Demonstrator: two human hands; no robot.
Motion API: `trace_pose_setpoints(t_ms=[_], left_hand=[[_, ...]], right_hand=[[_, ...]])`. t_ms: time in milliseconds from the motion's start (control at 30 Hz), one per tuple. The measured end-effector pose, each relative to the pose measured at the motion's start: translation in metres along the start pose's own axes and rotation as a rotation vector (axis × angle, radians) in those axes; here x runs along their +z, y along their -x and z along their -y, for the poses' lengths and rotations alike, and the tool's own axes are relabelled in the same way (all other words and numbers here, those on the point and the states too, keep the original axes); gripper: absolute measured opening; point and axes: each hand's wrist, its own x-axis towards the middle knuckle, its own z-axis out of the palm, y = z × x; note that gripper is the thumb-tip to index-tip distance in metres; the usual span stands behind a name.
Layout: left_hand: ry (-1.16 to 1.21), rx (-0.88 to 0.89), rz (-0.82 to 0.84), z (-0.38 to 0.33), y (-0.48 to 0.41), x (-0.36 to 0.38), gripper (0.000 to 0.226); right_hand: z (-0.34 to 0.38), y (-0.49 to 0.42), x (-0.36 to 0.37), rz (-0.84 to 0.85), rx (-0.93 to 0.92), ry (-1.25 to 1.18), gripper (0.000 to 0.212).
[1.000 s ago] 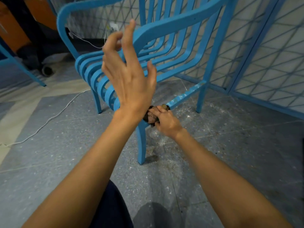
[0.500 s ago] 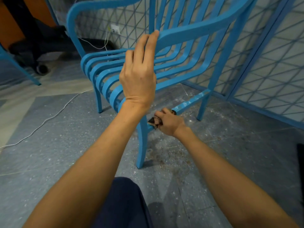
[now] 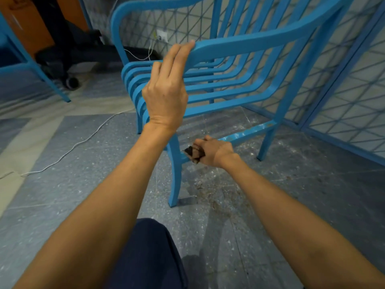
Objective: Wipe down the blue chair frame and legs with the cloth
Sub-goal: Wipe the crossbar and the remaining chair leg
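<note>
Blue chair (image 3: pixel 239 46): slatted seat and back, curved armrests, stood upright on the floor; cloth (image 3: pixel 190 152): dark, crumpled, pressed against the lower side rail beside the front leg

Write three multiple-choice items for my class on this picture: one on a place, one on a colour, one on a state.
1. Where is the cloth?
A. on the seat
B. at the low side rail
C. on the floor

2. What colour is the cable?
A. white
B. red
C. green

3. What is the left hand doing?
A. hanging free
B. holding the cloth
C. touching the armrest

Answers:
1 B: the right hand grips it at the rail, by the front leg.
2 A: it is plainly white.
3 C: its fingers lie on the armrest's front end.
</note>
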Motion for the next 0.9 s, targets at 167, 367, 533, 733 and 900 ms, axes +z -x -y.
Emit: trace_pose_setpoints(t_ms=[167,367,533,733,900], left_hand=[[0.061,0.02,-0.025,0.016,0.0,0.009,0.05],[-0.002,0.089,-0.109,0.04,-0.004,0.021,0.054],[-0.076,0.146,-0.187,0.082,-0.01,0.021,0.054],[-0.13,0.15,-0.184,0.113,-0.012,0.007,0.043],[-0.048,0.144,-0.13,0.115,-0.008,-0.009,0.041]], right_hand=[[-0.029,-0.017,-0.008,0.053,0.082,0.001,0.049],[-0.021,-0.034,0.002,-0.019,0.107,-0.133,0.032],[0.012,-0.038,0.009,-0.072,0.095,-0.199,0.039],[0.054,-0.024,0.015,-0.118,0.135,-0.238,0.034],[0.069,-0.012,0.029,-0.2,0.176,-0.216,0.042]])
